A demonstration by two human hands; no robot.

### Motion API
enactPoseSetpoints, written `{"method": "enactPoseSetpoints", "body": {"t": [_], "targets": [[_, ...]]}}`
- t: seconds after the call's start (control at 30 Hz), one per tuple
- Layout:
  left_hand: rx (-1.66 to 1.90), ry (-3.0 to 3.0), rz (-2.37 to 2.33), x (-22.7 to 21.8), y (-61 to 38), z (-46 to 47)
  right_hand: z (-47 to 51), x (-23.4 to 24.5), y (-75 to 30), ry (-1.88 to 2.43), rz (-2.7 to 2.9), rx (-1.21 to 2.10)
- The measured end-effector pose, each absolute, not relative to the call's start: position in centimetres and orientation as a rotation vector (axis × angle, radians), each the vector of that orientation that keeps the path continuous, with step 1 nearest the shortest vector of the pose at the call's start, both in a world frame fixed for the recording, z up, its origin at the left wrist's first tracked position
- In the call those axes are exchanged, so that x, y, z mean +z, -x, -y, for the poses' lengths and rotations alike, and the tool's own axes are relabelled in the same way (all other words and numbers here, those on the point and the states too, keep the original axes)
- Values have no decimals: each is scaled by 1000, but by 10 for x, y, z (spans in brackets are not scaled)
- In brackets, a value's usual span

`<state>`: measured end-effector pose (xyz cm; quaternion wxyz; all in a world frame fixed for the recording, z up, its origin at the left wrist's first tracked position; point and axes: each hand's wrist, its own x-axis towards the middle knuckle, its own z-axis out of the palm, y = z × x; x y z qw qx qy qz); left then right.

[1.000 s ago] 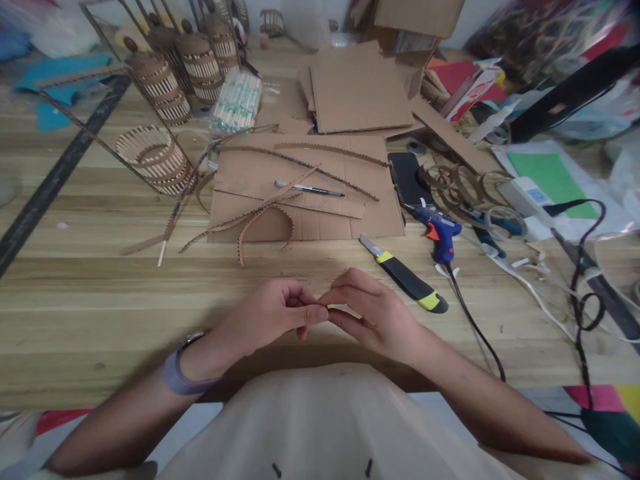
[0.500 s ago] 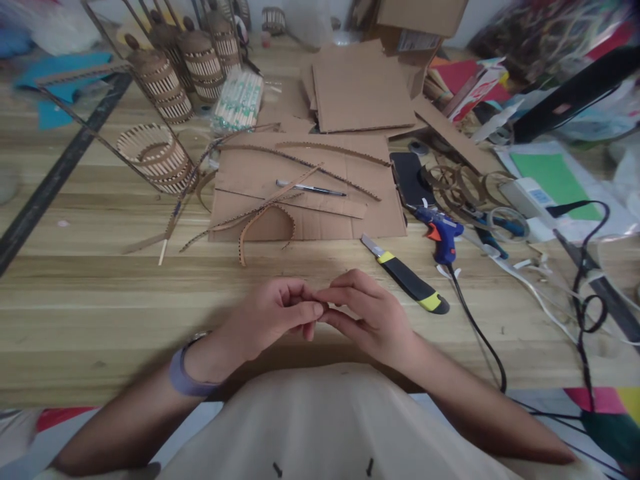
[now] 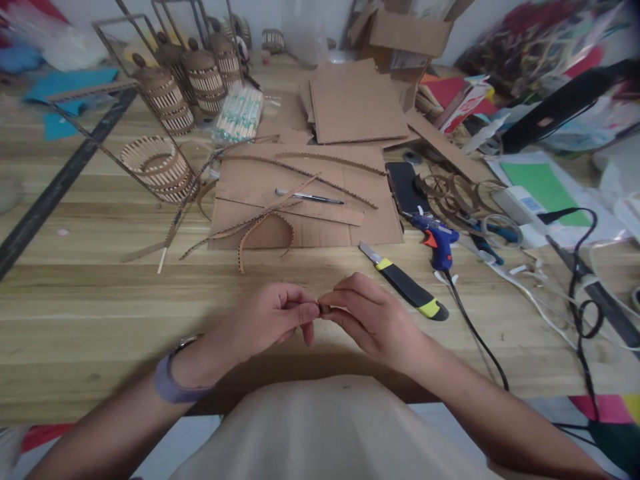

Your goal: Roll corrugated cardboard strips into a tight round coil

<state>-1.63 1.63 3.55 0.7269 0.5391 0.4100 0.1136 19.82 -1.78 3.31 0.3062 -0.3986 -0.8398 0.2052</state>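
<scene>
Between my two hands is a small brown piece (image 3: 324, 309), mostly hidden by the fingertips; its exact kind I cannot make out. My left hand (image 3: 273, 313) pinches it from the left with thumb and forefinger. From the other side, the fingertips of my right hand (image 3: 373, 320) close on it. Just right of my right hand lies a utility knife (image 3: 407, 283) with its blade out. Beyond the hands, curved strips of corrugated cardboard (image 3: 267, 223) and a pen (image 3: 310, 197) rest on a flat cardboard sheet (image 3: 340, 233).
A blue hot glue gun (image 3: 437, 240) with a black cord lies to the right, near a phone (image 3: 406, 187) and cardboard rings (image 3: 455, 190). Back left stand stick-and-cardboard lanterns (image 3: 167, 100), an open one (image 3: 160, 170) and a bag of sticks (image 3: 240, 113). Cardboard squares (image 3: 357, 103) are stacked behind.
My hands stay pinched together, with the right fingers shifted slightly and a bit more of the brown piece showing. The view has tipped a little, so the table things sit lower.
</scene>
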Motion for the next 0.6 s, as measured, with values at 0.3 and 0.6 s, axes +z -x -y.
{"method": "enactPoseSetpoints", "body": {"t": [0.3, 0.6], "targets": [[431, -1366, -1161, 54, 0, -16, 12, 48, -192, 1077, 2464, 28], [412, -1107, -932, 43, 5, -23, 4, 43, -194, 1007, 2162, 442]]}}
